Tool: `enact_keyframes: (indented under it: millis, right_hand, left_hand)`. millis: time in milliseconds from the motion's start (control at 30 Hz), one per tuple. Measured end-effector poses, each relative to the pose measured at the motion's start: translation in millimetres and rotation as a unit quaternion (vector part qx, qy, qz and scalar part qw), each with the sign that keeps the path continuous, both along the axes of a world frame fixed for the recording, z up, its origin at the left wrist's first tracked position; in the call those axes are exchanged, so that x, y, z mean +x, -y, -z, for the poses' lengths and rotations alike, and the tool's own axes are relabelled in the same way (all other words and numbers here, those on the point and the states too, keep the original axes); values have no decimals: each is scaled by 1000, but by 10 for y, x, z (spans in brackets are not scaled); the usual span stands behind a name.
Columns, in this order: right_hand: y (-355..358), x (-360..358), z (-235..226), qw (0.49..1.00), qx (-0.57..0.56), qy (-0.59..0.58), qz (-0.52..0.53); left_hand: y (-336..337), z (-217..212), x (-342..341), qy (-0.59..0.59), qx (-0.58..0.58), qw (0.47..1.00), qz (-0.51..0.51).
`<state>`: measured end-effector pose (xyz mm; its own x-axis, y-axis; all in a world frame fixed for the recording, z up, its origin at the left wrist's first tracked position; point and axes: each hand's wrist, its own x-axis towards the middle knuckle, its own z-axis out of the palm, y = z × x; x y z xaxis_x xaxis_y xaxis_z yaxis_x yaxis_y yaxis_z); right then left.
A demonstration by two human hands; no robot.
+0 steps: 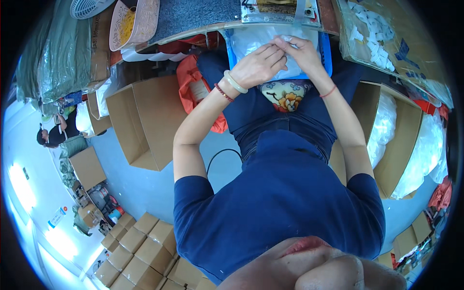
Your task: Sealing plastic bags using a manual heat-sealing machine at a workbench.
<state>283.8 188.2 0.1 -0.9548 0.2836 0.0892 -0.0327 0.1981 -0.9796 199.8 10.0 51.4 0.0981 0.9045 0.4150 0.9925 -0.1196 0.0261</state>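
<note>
My left hand (261, 64), with a pale bangle and a dark red beaded bracelet at its wrist, is closed with the fingers curled. My right hand (302, 54), a thin red cord round its wrist, pinches close against the left fingertips. Whatever lies between the fingers is too small or hidden to make out. Both hands are above a blue tray (327, 58) at my lap, which holds clear plastic film or bags (246, 41). Below the tray's near edge, a flower-patterned cloth (285, 95) shows between my legs.
Past the tray stands a metal fixture (280, 12) on the worktable, beside a blue mat (198, 17). A pale basket (145, 24) holds yellow bands. White pieces (374, 36) lie on cardboard at right. Open cartons (145, 121) flank me; another person (60, 128) is far left.
</note>
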Motion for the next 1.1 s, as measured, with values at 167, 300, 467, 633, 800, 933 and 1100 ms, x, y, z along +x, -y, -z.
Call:
enact_keyframes:
  millis: [167, 300, 467, 633, 800, 933, 1100]
  right_hand:
    - [-94, -136, 566, 963, -148, 115, 193]
    - [66, 83, 424, 946, -87, 122, 288]
    - [244, 392, -154, 968, 159, -23, 194]
    - [223, 512, -543, 962, 228, -153, 3]
    - [113, 352, -397, 994, 101, 32, 27]
    - [253, 299, -285, 979, 159, -5, 129]
    - [413, 401, -357, 912, 332, -240, 7]
  left_hand:
    - [233, 248, -147, 8, 101, 976, -195]
    - [318, 292, -82, 476, 58, 846, -234]
    - [-85, 401, 134, 545, 123, 819, -128]
    - [-277, 404, 126, 315, 85, 940, -95]
    - [-115, 368, 80, 189, 6, 982, -27]
    - [-5, 394, -6, 770, -25, 616, -165]
    - [81, 385, -11, 828, 52, 539, -143]
